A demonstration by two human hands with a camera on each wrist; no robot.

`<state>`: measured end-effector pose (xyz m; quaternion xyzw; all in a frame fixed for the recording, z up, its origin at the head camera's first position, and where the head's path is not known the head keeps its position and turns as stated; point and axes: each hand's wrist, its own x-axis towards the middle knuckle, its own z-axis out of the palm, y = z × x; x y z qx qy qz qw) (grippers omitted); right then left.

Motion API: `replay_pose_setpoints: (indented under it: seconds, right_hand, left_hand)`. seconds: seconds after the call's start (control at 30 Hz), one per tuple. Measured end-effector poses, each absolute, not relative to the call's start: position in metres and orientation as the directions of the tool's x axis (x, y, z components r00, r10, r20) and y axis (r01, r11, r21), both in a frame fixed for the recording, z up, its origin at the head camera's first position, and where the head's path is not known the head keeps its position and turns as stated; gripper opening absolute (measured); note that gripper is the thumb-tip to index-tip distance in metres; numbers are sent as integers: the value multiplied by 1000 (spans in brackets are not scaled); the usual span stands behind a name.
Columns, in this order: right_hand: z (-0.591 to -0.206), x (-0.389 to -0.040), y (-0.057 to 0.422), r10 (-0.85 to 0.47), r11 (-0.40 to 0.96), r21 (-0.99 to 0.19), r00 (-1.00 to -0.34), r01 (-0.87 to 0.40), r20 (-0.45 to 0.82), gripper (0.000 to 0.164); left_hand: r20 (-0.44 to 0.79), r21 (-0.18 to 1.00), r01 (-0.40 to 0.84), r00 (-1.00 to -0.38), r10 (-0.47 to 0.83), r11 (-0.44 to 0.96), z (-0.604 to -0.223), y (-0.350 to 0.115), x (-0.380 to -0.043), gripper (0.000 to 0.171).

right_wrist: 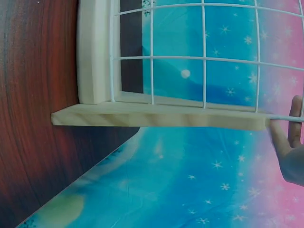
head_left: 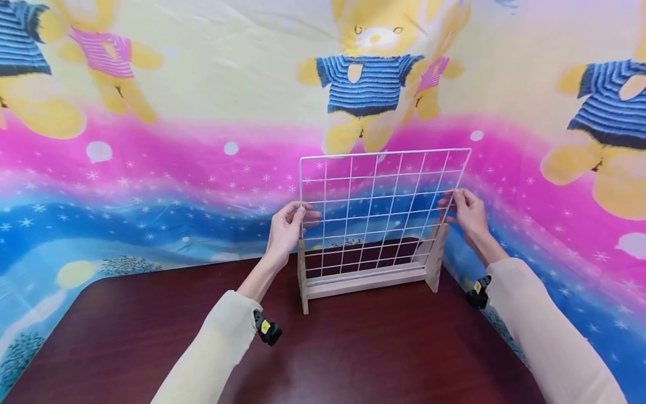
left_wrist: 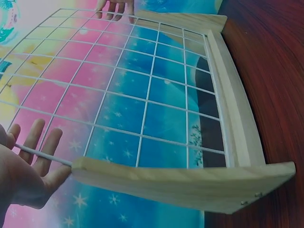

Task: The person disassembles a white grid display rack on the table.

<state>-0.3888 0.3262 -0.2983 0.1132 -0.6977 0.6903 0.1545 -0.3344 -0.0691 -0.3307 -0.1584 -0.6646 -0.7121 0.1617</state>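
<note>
Evidently both hands are busy with the white wire grid (head_left: 370,197), which stands upright in a pale wooden stand (head_left: 365,282) on the dark red-brown table (head_left: 151,325). The left hand (head_left: 285,225) pinches the grid's left side wire just above the stand's upright, its thumb in front and fingers reaching behind; the right hand (head_left: 470,214) holds the opposite side wire in much the same light grip. The step in hand seems to be settling or straightening the grid: its lower edge lies along the crossbar, though whether it is fully seated I cannot tell. The next move would probably call for even, gentle pressure on both sides, keeping the frame level, before letting go. As for writing, neither grid nor stand bears any readable brand; a yellow label (head_left: 265,326) on the left wrist camera (head_left: 270,332) carries a mark too small to read.
</note>
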Motion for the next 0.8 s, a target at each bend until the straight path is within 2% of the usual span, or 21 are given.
replay_pose_setpoints:
  seconds: [0.27, 0.6, 0.8]
  right_hand:
    - [-290, -389, 322, 60, 75, -933, -932, -353, 357, 42]
    - [-286, -387, 324, 78, -51, -943, -942, -330, 325, 26]
    - [-282, -393, 326, 102, 51, -936, -930, -349, 352, 27]
  left_hand:
    - [441, 892, 442, -897, -34, -91, -327, -69, -335, 22]
    - [430, 903, 430, -903, -17, -19, -321, -69, -335, 30]
    - [432, 902, 432, -902, -18, -12, -313, -70, -335, 30]
